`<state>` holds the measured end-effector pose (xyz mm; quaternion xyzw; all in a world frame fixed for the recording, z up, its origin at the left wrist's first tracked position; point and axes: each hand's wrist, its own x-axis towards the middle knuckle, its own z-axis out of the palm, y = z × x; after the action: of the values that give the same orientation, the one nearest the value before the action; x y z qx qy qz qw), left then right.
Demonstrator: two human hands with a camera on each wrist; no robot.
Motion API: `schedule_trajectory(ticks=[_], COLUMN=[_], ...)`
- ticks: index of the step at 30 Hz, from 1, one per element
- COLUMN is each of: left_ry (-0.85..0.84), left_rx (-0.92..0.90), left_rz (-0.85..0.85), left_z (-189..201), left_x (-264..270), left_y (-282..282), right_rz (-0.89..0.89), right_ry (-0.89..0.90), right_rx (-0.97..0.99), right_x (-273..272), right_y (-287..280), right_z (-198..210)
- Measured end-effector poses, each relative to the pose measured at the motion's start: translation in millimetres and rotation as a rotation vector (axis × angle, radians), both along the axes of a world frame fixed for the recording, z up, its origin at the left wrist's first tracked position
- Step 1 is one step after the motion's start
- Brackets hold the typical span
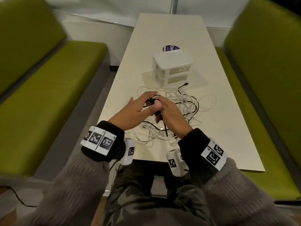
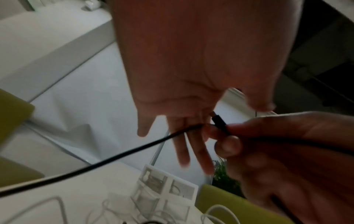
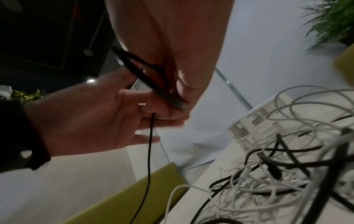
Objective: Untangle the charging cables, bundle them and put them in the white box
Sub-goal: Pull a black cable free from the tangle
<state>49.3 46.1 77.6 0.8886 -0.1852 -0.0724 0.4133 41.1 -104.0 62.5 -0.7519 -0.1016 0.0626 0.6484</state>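
White box [image 1: 173,69] behind tangled cables [image 1: 182,101]; drawer contents unclear.

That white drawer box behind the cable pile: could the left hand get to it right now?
Probably yes. The left hand is open with fingers straight, holding nothing, and the white drawer box stands just beyond it. Only the loose tangle of cables lies between, low on the table, so the hand could pass over it.

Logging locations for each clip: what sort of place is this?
Probably a café or office lounge booth: green upholstered benches flank a narrow white table, with a round branded sticker on it and a plant nearby.
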Motion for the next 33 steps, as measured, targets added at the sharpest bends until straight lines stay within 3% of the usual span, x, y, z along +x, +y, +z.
schedule_trajectory(ticks=[2, 5, 13, 19, 22, 24, 26, 28, 29, 33], left_ry=[0.039, -0.046, -0.175, -0.191, -0.176, -0.13, 0.042, 0.188, 0.194, 0.172], left_rx=[-0.063, -0.071, -0.08, -0.176, -0.189, -0.069, 0.224, 0.474, 0.491, 0.136], left_rz=[0.041, 0.041, 0.109, 0.255, 0.345, 0.385, 0.341, 0.238, 0.182, -0.098], left_z=[-5, -8, -11, -8, -6, -9, -12, -13, -12, -4], left_x=[3, 10, 19, 30, 28, 28, 30, 31, 30, 16], left_y=[-2, 3, 9, 46, 66, 82, 93, 93, 86, 16], right_rz=[-0.099, -0.142, -0.003, -0.055, -0.213, -0.236, -0.195, -0.138, -0.109, -0.089], right_ry=[-0.027, -0.066, 0.067, 0.112, 0.121, 0.149, 0.17, 0.176, 0.173, 0.15], right_rx=[0.004, -0.095, 0.062, -0.134, 0.177, 0.434, 0.565, 0.577, 0.568, 0.579], right_x=[2, 4, 2, 12, 16, 14, 13, 11, 11, 8], right_y=[-9, -19, -27, -62, -75, -78, -77, -70, -65, -43], right_z=[-4, -7, -7, -5, -5, -1, 1, 2, 2, -3])
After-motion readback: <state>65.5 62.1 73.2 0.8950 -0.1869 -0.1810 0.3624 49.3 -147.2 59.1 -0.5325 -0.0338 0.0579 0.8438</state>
